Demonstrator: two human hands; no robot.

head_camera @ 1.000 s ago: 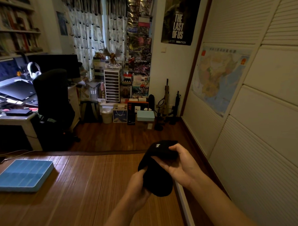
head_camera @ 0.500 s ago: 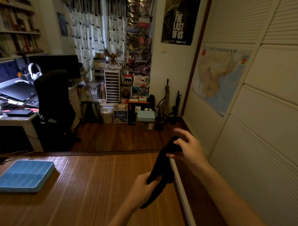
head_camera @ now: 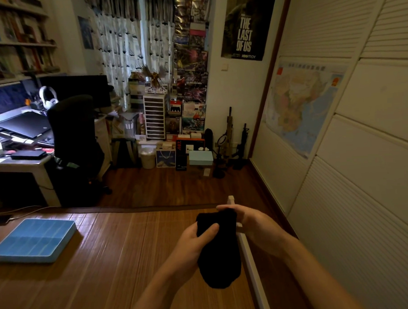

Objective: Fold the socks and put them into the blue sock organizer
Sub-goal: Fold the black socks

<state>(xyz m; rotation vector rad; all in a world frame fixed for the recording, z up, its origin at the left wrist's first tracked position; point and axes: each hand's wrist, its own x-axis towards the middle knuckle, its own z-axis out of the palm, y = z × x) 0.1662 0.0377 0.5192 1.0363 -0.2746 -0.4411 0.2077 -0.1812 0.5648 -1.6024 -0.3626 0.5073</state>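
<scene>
The left hand and right hand hold the black sock, fingers curled round it. The blue sock organizer lies well apart.

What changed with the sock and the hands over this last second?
The black sock, pulled out slantwise half a second ago, is gathered again: the right hand came back down beside the left hand, whose thumb presses its front. Both hands kept their grip. The blue sock organizer stayed put.

light: dim, warm — daylight through curtains | shadows: deep at left | edges: wide-angle bowing
</scene>
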